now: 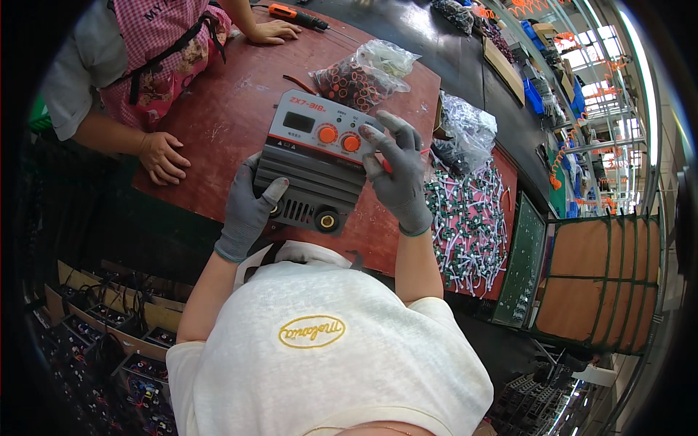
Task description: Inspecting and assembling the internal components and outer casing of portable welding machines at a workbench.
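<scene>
A grey welder front panel (pixel 313 171), with a dark display window, two orange knobs and a round brass-centred socket, is tilted up before me over the red tabletop. My left hand (pixel 251 211), in a grey glove, grips its lower left side, thumb over the front. On the panel's right, my gloved right hand (pixel 400 171) has its fingers bent but apart, with index finger and thumb near the right edge and the right-hand knob. Something red shows beside that thumb; I cannot make it out. The panel's back is hidden.
Across the red tabletop (pixel 196 160), a co-worker rests both hands at the left. A clear bag of dark rings (pixel 356 80) and an orange-black screwdriver (pixel 298 16) lie farther off. Right of me spread small green parts with white leads (pixel 469 225), beside another plastic bag (pixel 465 127).
</scene>
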{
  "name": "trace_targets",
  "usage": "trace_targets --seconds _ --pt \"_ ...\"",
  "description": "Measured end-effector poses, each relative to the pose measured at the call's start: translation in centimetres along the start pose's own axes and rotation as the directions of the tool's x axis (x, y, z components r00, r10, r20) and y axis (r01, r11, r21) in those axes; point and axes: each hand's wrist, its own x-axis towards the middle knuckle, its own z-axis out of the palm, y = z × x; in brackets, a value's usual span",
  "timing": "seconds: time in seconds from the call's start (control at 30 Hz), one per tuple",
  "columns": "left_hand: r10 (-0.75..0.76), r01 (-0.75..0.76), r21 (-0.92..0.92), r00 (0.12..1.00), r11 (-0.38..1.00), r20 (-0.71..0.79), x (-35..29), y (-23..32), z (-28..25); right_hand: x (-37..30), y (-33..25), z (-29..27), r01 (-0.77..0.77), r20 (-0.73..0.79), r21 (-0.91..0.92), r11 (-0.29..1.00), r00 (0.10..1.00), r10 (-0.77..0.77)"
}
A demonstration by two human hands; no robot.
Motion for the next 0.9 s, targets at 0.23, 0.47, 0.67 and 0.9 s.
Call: trace_targets --seconds 0.23,0.47,0.67,0.9 --pt "-0.006 0.006 -0.024 1.0 1.0 -0.001 0.0 0.1 0.0 -1.1 -0.2 1.6 -0.113 0.011 0.195 0.974 0.994 0.113" --pt "0.0 -0.001 -0.028 1.0 1.0 -0.006 0.0 -0.2 0.0 -1.2 0.6 0.6 -0.087 -0.004 0.156 0.984 0.996 0.088" --pt "-0.04 0.04 -0.036 0.999 0.999 -0.001 0.3 0.0 -0.1 -0.8 0.7 1.7 -0.073 -0.006 0.236 0.969 0.997 0.076" --pt "-0.032 0.032 -0.032 0.999 0.999 -0.005 0.3 -0.2 -0.1 -0.9 0.4 2.2 -0.265 0.033 0.574 0.775 0.953 0.302"
